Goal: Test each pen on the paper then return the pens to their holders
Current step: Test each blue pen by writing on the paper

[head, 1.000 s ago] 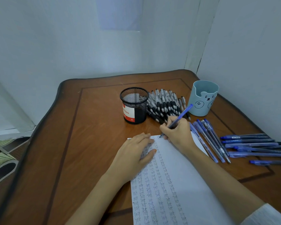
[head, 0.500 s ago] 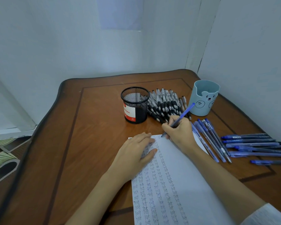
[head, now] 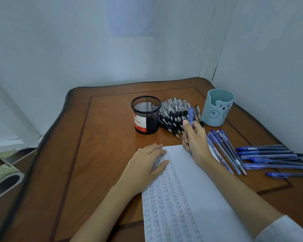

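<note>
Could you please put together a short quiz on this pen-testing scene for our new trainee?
1. True or false: the left hand lies flat on the paper.
2. Which hand holds the blue pen? A. left hand B. right hand C. neither
3. Fill the gap: the pile of black pens lies between the black mesh holder and the light ____ bear holder.
Key: 1 true; 2 B; 3 blue.
</note>
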`<action>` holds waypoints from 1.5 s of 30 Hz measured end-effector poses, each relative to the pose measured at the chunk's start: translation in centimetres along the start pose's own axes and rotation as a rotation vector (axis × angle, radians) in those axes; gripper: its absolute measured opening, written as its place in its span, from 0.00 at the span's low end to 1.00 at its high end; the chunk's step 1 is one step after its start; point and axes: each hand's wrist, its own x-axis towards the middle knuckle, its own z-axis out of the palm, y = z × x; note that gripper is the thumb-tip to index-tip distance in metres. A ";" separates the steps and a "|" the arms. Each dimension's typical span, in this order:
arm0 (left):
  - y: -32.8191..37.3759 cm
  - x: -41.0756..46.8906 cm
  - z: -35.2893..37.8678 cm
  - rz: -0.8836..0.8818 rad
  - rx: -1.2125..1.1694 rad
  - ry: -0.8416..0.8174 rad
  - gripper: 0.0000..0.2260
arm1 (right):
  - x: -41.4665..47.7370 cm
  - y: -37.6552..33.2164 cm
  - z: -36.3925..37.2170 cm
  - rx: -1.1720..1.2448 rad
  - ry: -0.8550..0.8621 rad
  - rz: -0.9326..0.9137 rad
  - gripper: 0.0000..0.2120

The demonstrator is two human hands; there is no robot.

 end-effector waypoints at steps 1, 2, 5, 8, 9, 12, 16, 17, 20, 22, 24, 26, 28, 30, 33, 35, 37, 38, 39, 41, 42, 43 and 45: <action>0.0 0.0 0.0 -0.003 -0.001 -0.001 0.18 | -0.1 -0.1 0.0 0.007 -0.007 -0.015 0.13; 0.0 0.0 0.0 -0.007 -0.004 -0.002 0.18 | -0.2 -0.2 -0.1 -0.006 -0.008 -0.039 0.15; 0.0 -0.1 -0.1 -0.013 -0.018 -0.004 0.18 | -1.0 -0.4 -0.7 -0.101 -0.018 -0.088 0.17; 0.1 -0.2 -0.2 -0.023 -0.036 -0.010 0.17 | -2.2 -0.8 -1.3 -0.139 -0.041 -0.056 0.14; 0.1 -0.2 -0.2 -0.027 -0.038 -0.012 0.17 | -2.6 -1.0 -1.6 -0.146 -0.044 -0.046 0.14; 0.2 -0.1 -0.1 -0.037 -0.038 -0.015 0.17 | -3.7 -1.7 -2.3 -0.190 -0.055 -0.055 0.15; 0.3 -0.1 -0.1 -0.049 -0.044 -0.014 0.17 | -4.9 -2.3 -3.5 -0.235 -0.055 -0.059 0.16; 0.3 -0.2 -0.1 -0.047 -0.046 -0.011 0.17 | -5.1 -2.4 -3.8 -0.235 -0.049 -0.064 0.15; 0.2 -0.2 0.0 -0.045 -0.055 -0.007 0.17 | -5.8 -2.6 -4.8 -0.250 0.002 -0.080 0.11; 0.2 -0.3 0.1 -0.046 -0.055 -0.005 0.17 | -6.0 -2.5 -5.6 -0.325 0.049 -0.118 0.11; 0.2 -0.3 0.2 -0.046 -0.056 -0.002 0.17 | -5.6 -2.3 -6.7 -0.529 0.122 -0.223 0.18; 0.2 -0.3 0.1 -0.040 -0.051 0.001 0.17 | -4.9 -2.2 -8.0 -0.749 0.161 -0.284 0.23; 0.4 -0.2 0.1 -0.020 -0.036 0.003 0.15 | -4.2 -2.2 -9.1 -0.923 0.151 -0.254 0.21; 0.7 -0.3 0.0 0.003 -0.014 0.003 0.14 | -3.7 -2.4 -9.5 -1.047 0.132 -0.192 0.17; 1.1 -0.2 -0.3 0.006 -0.009 -0.007 0.16 | -3.9 -3.4 -9.8 -1.089 0.104 -0.148 0.14; 1.4 0.0 -0.6 -0.021 -0.008 -0.023 0.14 | -4.2 -3.9 -10.2 -1.075 0.110 -0.163 0.12; 2.2 0.7 -0.8 -0.035 0.058 -0.044 0.13 | -4.7 -4.2 -10.9 -1.038 0.122 -0.187 0.09; 2.7 1.0 -0.7 -0.026 0.103 -0.046 0.13 | -4.9 -4.3 -11.3 -1.022 0.117 -0.193 0.08; 3.4 1.3 -0.6 -0.015 0.133 -0.043 0.14 | -5.3 -4.4 -11.9 -1.016 0.103 -0.192 0.07; 5.0 1.7 0.2 0.001 0.125 -0.037 0.15 | -6.1 -4.9 -13.1 -1.019 0.069 -0.188 0.05; 5.8 1.8 0.7 0.012 0.100 -0.032 0.16 | -6.6 -5.2 -13.7 -1.023 0.057 -0.193 0.04; 6.6 1.9 1.2 0.020 0.070 -0.024 0.16 | -7.0 -5.5 -14.5 -1.035 0.050 -0.203 0.02; 8.1 2.1 2.1 0.039 0.013 -0.021 0.16 | -7.9 -6.0 -16.2 -1.066 0.043 -0.202 0.04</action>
